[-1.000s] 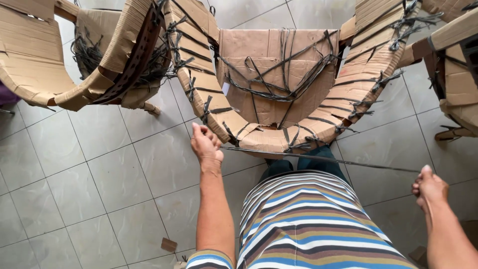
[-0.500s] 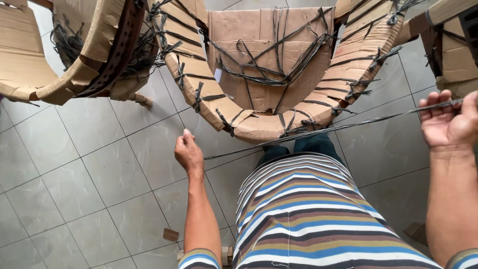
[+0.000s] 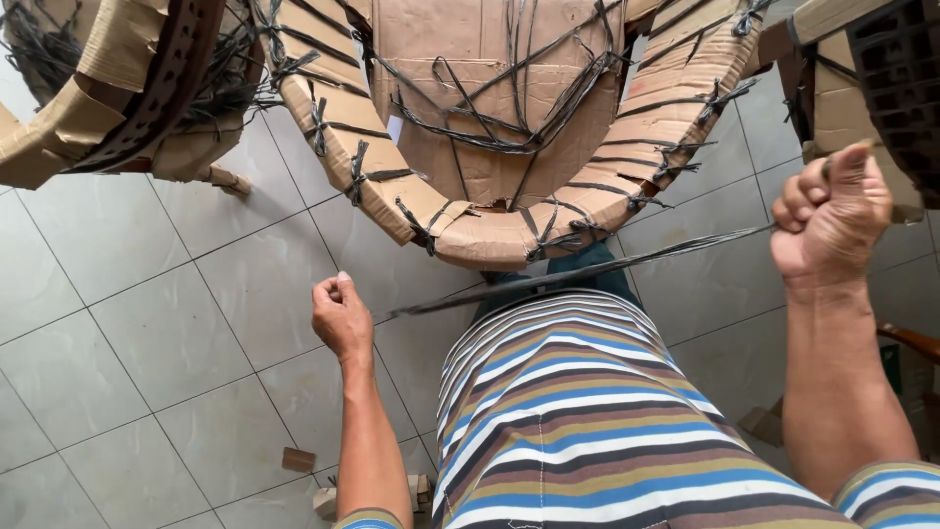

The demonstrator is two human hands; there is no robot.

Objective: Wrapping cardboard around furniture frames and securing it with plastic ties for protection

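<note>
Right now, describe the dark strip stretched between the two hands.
The strip is thin, flat and dark grey, like plastic strapping or cane. It runs nearly straight and looks taut, rising from lower left to upper right across the striped shirt, just below the cardboard-wrapped chair. Its right end disappears into the closed right hand, which grips it. Its left end stops short of the left hand, whose fingers are curled; whether that hand touches it cannot be told.

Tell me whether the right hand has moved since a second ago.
Yes. The right hand, fisted on the dark strap, has risen from beside the striped shirt up level with the cardboard-wrapped chair rim.
</note>
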